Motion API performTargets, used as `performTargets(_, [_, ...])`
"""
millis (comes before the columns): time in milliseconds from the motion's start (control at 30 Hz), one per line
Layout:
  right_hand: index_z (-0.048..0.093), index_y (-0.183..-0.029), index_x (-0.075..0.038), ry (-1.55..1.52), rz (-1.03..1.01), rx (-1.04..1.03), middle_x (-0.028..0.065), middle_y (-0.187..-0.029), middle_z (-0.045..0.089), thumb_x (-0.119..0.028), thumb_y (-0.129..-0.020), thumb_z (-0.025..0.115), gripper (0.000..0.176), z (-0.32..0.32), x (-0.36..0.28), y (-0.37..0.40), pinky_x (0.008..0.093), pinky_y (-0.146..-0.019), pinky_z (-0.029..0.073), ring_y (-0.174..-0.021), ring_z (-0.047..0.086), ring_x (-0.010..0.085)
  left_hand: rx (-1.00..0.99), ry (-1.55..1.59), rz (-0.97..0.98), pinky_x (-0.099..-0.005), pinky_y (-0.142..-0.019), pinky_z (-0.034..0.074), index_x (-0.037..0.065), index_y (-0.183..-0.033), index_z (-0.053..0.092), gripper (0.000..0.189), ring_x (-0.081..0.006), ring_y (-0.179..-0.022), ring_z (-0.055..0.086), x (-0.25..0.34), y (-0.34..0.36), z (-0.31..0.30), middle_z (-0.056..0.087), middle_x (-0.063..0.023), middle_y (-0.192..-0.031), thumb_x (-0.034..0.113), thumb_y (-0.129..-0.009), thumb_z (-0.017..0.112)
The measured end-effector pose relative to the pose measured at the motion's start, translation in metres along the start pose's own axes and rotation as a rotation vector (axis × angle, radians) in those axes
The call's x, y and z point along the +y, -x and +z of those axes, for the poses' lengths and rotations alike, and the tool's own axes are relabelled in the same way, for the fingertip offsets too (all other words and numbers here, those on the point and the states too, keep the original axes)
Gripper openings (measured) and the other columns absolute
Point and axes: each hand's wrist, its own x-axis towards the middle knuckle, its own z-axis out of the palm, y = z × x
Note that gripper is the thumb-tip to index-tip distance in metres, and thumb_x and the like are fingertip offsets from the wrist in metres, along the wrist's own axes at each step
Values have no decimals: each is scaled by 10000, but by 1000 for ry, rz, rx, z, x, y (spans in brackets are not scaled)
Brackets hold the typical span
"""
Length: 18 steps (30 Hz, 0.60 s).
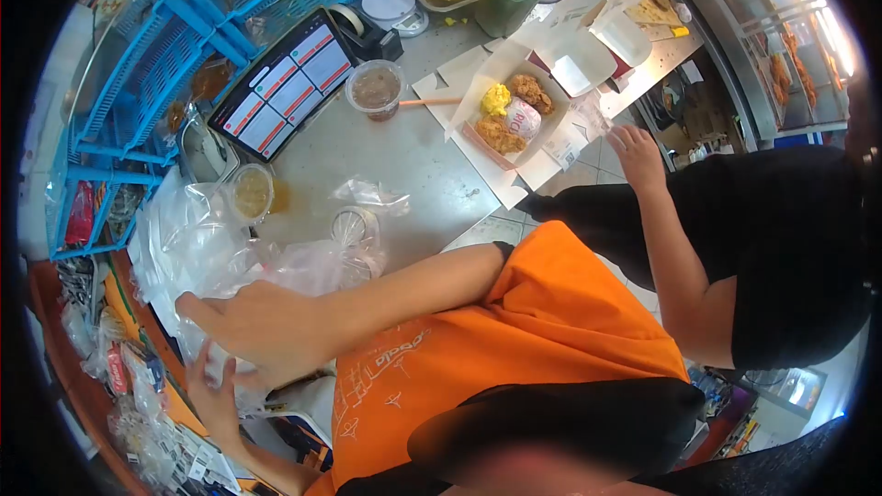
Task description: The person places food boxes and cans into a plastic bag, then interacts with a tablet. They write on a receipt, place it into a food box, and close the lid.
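My right hand (266, 326) reaches across my orange shirt (514, 349) to a heap of clear plastic bags (197, 243) at the counter's edge. Its index finger is stretched out and its other fingers are curled. Whether it grips a bag is hidden. My left hand (216, 395) lies just below it, fingers apart, touching the plastic. A small lidded cup (354, 225) inside a clear bag stands just beyond the hands. Another cup of yellowish sauce (251, 193) sits to its left.
On the steel counter (404, 156) are an open box of fried chicken (510, 115), a lidded brown sauce cup (375, 87) and an order screen (285, 87). Blue baskets (156, 55) line the left. Another person in black (772, 239) stands at right, hand (638, 156) at the counter edge.
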Motion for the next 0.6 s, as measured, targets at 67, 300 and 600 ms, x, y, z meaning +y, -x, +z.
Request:
performTargets(67, [329,-1222,78,106,32,55,285,-1100,589,-100,-680,771,722,43,27,-16,485,-602,487,-763,658,407,392,-118,411,-363,-986,427,52,-1341,541,646,-269,-1134,565,19,-12,24,587,-152,-1150,-57,-729,715])
performTargets(300, [355,-1258,-63,-473,228,154,188,-939,695,-43,-678,744,699,87,103,-26,454,-595,483,-775,678,355,328,984,883,-490,-1062,366,61,-1254,430,588,-258,-1030,598,-28,-42,58,603,-106,-1014,-10,-759,740])
performTargets(600, [419,-1162,-108,89,-83,415,109,-566,554,-60,-734,678,503,-4,14,-19,480,-497,409,-524,569,400,559,384,715,-395,-947,421,-22,-1105,627,333,-267,-1064,574,71,-5,12,606,-156,-1141,159,-836,703])
